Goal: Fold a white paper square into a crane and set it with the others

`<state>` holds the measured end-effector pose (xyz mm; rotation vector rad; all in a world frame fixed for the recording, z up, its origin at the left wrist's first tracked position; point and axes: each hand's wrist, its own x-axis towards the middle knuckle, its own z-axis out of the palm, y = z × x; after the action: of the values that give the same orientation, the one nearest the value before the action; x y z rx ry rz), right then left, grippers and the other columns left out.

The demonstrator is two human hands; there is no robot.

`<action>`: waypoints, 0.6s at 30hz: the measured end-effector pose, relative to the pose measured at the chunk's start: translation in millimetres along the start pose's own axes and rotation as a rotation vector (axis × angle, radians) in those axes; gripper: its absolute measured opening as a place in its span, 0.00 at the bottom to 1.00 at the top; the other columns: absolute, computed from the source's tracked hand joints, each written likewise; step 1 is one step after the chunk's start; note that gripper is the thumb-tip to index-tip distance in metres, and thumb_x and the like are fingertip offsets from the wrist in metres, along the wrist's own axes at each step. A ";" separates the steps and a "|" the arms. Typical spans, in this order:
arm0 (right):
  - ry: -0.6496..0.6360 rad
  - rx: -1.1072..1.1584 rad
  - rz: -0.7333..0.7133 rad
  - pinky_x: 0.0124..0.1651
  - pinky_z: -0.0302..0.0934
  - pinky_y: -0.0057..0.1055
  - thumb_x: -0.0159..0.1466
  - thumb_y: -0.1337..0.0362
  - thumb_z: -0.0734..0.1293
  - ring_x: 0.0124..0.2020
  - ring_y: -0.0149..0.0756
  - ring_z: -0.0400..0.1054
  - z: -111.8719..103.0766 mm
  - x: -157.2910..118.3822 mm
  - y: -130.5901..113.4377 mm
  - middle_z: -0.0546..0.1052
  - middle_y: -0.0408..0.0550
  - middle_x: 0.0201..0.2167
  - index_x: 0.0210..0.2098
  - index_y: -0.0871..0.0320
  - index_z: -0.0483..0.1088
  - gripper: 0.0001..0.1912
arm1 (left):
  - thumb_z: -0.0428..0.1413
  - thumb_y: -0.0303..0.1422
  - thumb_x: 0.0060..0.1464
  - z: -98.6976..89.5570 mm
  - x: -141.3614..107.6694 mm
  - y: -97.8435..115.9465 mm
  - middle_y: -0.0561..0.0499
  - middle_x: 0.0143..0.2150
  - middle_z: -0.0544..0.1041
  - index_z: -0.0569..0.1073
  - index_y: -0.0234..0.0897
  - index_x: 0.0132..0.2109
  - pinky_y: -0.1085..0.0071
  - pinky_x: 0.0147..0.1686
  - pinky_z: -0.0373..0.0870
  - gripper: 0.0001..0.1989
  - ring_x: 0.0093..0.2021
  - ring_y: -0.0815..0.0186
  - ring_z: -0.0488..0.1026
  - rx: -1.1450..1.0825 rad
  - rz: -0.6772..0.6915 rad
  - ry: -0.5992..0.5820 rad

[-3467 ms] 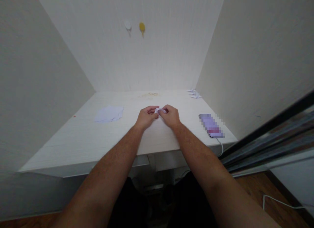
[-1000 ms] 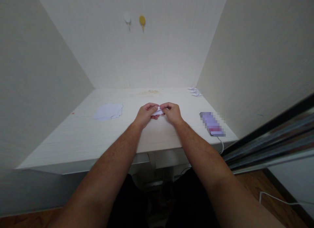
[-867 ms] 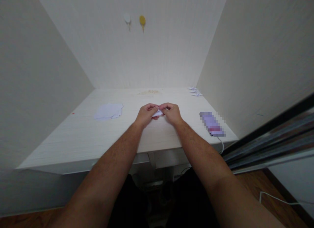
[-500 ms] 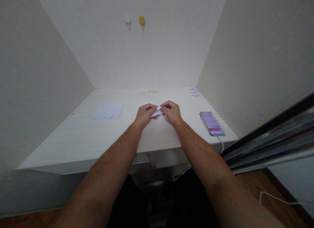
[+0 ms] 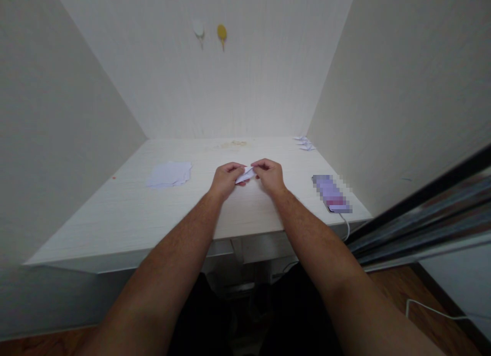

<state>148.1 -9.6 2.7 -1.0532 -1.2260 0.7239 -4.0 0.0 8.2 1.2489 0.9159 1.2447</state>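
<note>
A small folded white paper (image 5: 245, 175) is held between my two hands, just above the middle of the desk. My left hand (image 5: 227, 179) pinches its left side, thumb on top and fingers beneath. At its right end, my right hand (image 5: 269, 176) grips the paper between thumb and fingers. The fine folds are too small to make out. Left of my hands lies a loose stack of white paper sheets (image 5: 170, 174). Several folded paper pieces (image 5: 306, 143) with pointed ends sit at the desk's back right corner.
On the white desk (image 5: 126, 213), a phone (image 5: 330, 193) with a pixelated screen lies at the right, a white cable (image 5: 348, 227) running off the front edge. Walls enclose the back and sides. A white hook (image 5: 198, 28) and a yellow hook (image 5: 222, 32) are on the back wall.
My right thumb and fingers have shifted very slightly to the right on the folded paper. My left hand stays nearly where it was.
</note>
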 end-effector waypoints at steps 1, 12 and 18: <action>0.002 -0.004 0.005 0.26 0.61 0.27 0.50 0.64 0.67 0.21 0.29 0.65 0.1 0.0 -0.1 0.75 0.40 0.21 0.29 0.57 0.78 0.08 | 0.65 0.35 0.42 -0.1 0.2 -0.2 0.47 0.27 0.79 0.78 0.29 0.35 0.70 0.23 0.74 0.13 0.26 0.63 0.77 0.001 0.002 0.003; -0.070 0.013 0.014 0.30 0.66 0.28 0.50 0.62 0.70 0.28 0.30 0.67 4.0 -1.7 4.2 0.75 0.42 0.29 0.36 0.57 0.73 0.13 | 0.71 0.38 0.35 -3.8 1.4 0.6 0.44 0.34 0.81 0.79 0.29 0.38 0.67 0.32 0.77 0.22 0.30 0.64 0.78 -0.142 -0.035 0.056; -0.050 -0.032 -0.140 0.27 0.63 0.25 0.54 0.66 0.67 0.29 0.27 0.68 2.1 -4.7 3.0 0.76 0.47 0.45 0.43 0.54 0.71 0.16 | 0.68 0.37 0.39 -6.1 6.3 -4.0 0.49 0.25 0.77 0.80 0.29 0.35 0.74 0.23 0.65 0.16 0.22 0.71 0.70 -0.091 0.007 0.163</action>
<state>145.4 -12.2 -1.9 -0.9694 -1.3444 0.6274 -8.4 7.6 4.2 1.0924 0.9608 1.3937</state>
